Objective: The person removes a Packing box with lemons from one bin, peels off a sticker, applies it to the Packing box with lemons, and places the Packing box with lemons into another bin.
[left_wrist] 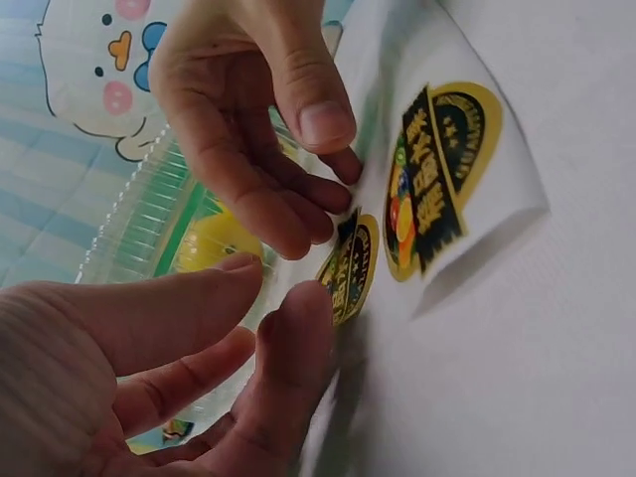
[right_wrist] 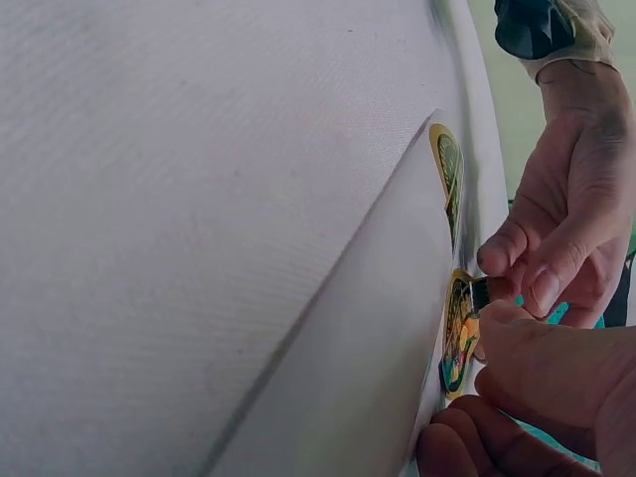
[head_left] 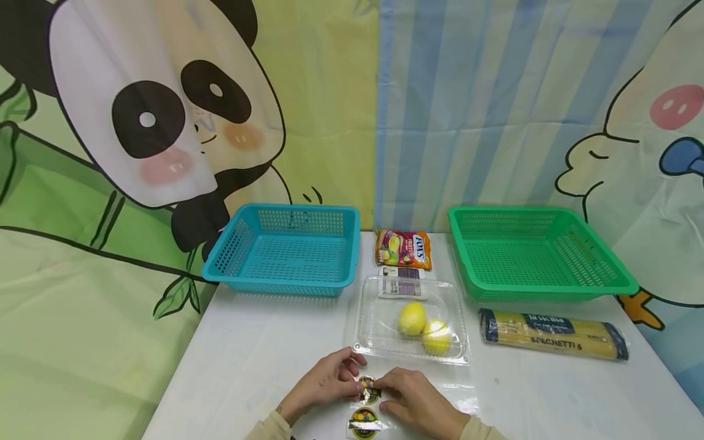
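A clear-backed sheet (left_wrist: 497, 199) carries two round black-and-gold fruit stickers. Both hands are at the farther sticker (head_left: 368, 390); the nearer sticker (head_left: 364, 421) lies towards me, a shiny strip across it. My left hand (head_left: 328, 380) holds its thumb against the sticker's left edge, the index finger apart from the thumb in the left wrist view. From the right, my right hand (head_left: 418, 398) touches the sticker's edge with its index fingertip, its thumb spread away. In the right wrist view a black end of the sticker (right_wrist: 459, 338) shows between the hands' fingertips.
Beyond the hands sits a clear plastic clamshell box (head_left: 379, 330) with two yellow lemons (head_left: 412, 318). Behind are a purple-and-white packet (head_left: 401, 273) and a Fox's candy bag (head_left: 403, 249). A blue basket (head_left: 286, 287) stands left; a green basket (head_left: 550, 292) and spaghetti pack (head_left: 555, 335) are right.
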A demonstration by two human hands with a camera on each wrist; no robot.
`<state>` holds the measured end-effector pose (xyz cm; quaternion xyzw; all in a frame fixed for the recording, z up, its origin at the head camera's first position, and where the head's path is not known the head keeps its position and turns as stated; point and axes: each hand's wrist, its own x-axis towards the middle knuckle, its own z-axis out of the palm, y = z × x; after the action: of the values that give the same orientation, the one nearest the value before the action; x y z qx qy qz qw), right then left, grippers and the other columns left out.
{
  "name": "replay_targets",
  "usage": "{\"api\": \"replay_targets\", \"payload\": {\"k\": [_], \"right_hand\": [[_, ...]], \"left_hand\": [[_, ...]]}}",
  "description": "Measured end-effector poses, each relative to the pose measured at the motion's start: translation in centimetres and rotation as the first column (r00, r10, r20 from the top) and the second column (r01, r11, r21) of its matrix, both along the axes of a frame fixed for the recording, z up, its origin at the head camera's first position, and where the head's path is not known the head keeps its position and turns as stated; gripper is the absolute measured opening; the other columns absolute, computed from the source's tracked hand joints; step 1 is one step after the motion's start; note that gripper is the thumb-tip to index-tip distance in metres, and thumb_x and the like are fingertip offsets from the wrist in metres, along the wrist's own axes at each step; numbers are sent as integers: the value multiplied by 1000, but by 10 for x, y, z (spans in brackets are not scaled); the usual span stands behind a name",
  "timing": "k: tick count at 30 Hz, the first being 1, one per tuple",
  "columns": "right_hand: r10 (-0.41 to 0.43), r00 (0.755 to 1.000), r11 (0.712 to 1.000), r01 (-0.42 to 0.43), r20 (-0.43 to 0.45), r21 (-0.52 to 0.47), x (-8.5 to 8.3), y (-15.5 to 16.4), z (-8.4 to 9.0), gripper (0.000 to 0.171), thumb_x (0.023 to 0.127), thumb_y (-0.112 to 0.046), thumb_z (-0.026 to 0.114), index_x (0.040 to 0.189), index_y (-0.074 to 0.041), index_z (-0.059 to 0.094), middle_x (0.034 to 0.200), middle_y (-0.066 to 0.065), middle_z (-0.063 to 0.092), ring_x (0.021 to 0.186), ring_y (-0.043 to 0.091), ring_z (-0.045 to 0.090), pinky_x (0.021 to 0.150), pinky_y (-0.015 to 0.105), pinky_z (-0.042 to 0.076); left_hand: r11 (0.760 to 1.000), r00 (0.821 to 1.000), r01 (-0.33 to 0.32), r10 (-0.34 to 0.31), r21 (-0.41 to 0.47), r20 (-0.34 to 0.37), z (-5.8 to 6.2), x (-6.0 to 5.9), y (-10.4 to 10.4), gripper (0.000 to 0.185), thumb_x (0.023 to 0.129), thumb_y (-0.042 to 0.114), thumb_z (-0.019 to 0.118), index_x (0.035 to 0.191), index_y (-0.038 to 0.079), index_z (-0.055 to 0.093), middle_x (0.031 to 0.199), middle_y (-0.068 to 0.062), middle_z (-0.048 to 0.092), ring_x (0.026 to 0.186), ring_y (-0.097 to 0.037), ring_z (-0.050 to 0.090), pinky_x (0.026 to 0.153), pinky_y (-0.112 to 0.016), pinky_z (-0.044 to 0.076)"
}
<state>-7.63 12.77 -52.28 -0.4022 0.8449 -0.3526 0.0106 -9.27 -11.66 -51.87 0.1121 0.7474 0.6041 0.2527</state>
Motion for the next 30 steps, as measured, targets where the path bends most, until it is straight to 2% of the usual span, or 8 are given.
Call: {"api": "replay_targets", "payload": {"k": [5, 12, 16, 24, 30], "right_hand": [[5, 1000, 1000, -6, -18, -29, 1, 0, -1, 25, 87, -11, 78, 111, -7, 73, 102, -1, 75, 91, 3, 65, 75, 19, 54], [-3, 1000, 999, 1, -31, -35, 2, 0, 0, 24, 86, -9, 78, 110, -7, 74, 101, -1, 75, 90, 3, 65, 76, 18, 54], [-14, 999, 999, 13, -36, -32, 3, -1, 1, 24, 87, -9, 78, 111, -6, 74, 101, -1, 75, 90, 2, 65, 75, 18, 54], [-42, 999, 998, 42, 2, -46, 3, -4, 0, 30, 87, -8, 77, 116, -9, 73, 102, -3, 74, 85, 0, 61, 71, 17, 52], [-90, 995, 996, 89, -50, -22, 2, -11, 0, 33, 86, -7, 76, 119, -8, 71, 94, -5, 72, 79, -1, 58, 68, 15, 49]], "left_hand": [[997, 998, -19, 14, -74, -68, -1, -2, 1, 32, 85, 4, 78, 114, 1, 65, 86, -6, 67, 68, -11, 62, 54, -21, 49], [995, 997, -28, 21, -93, -68, -1, -3, 3, 31, 84, 1, 77, 113, 1, 66, 81, -3, 67, 66, -10, 60, 54, -20, 47], [995, 997, -32, 24, -99, -79, 0, -3, 5, 30, 85, 2, 77, 114, 0, 66, 82, -3, 68, 68, -10, 62, 55, -19, 47], [996, 998, -48, 45, -69, -49, -2, -2, 7, 33, 84, 1, 77, 115, -1, 66, 88, -5, 69, 72, -13, 65, 56, -21, 49], [997, 998, -57, 55, -54, -38, -3, -4, 8, 34, 84, 0, 76, 116, 0, 65, 85, -6, 71, 72, -13, 65, 58, -20, 50]]}}
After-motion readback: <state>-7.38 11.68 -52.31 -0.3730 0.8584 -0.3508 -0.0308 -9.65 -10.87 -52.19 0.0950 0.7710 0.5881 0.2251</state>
